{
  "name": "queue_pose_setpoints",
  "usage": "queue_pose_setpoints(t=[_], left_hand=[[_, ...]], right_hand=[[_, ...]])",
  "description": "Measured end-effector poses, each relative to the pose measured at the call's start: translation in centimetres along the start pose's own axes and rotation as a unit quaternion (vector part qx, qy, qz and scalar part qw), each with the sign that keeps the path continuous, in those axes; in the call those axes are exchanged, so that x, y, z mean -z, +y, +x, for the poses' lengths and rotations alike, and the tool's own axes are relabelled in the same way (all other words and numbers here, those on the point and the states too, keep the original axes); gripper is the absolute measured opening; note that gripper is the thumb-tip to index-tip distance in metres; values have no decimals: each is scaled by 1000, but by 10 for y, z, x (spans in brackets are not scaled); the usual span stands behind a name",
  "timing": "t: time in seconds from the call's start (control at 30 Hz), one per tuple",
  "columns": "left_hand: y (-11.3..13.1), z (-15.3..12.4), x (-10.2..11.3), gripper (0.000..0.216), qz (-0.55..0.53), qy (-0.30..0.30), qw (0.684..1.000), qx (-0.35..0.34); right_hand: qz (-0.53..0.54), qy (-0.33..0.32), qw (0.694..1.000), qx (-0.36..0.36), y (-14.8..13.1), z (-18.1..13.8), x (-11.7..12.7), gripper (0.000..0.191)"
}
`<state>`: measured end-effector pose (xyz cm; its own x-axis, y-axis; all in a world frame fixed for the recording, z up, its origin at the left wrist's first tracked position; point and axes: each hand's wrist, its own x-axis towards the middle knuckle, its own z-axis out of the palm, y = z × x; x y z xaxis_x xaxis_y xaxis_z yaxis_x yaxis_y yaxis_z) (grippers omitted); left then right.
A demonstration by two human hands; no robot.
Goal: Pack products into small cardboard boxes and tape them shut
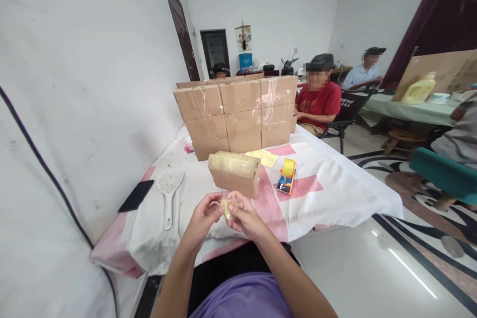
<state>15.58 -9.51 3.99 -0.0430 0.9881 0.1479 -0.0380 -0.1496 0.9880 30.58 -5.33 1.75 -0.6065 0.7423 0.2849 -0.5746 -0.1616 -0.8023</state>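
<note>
Near the table's front edge, my left hand (207, 212) and my right hand (244, 214) meet, fingers pinched around a small yellowish, crumpled piece (226, 208) that looks like packing tape. Just beyond them lies a brown cardboard box (234, 179), its top covered with shiny yellowish tape. To the right of that box stands an orange and blue tape dispenser (286, 181) carrying a yellow roll (288, 167). A yellow sheet with small marks (265, 158) rests behind the box.
Stacked taped cartons (242, 117) form a wall across the table's back. Left are a white perforated paddle (169, 198) and a flat black object (136, 196). A person in red (322, 102) sits beyond the stack; others sit farther back and right.
</note>
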Motion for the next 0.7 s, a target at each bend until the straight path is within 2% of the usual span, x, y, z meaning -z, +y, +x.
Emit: queue_pose_setpoints(t=[0.1, 0.27, 0.33, 0.43, 0.53, 0.7], left_hand=[[-11, -2, 0, 40, 10, 1, 1000, 29], [-19, -8, 2, 33, 109, 117, 987, -34], [-19, -10, 4, 31, 141, 127, 981, -48], [-19, -18, 7, 28, 181, 94, 976, -78], [-15, -35, 13, 28, 240, 35, 963, -120], [-7, -82, 33, 36, 239, -60, 963, -109]], right_hand=[[5, -6, 999, -33, 0, -1, 6, 46], [-112, 43, 988, -98, 10, 4, 17, 55], [-125, 45, 982, -132, 14, 4, 18, 58], [-107, 12, 979, -173, 20, 3, 18, 61], [-105, -35, 972, -208, 30, 2, 16, 70], [-142, -175, 928, -297, 59, -4, -2, 73]])
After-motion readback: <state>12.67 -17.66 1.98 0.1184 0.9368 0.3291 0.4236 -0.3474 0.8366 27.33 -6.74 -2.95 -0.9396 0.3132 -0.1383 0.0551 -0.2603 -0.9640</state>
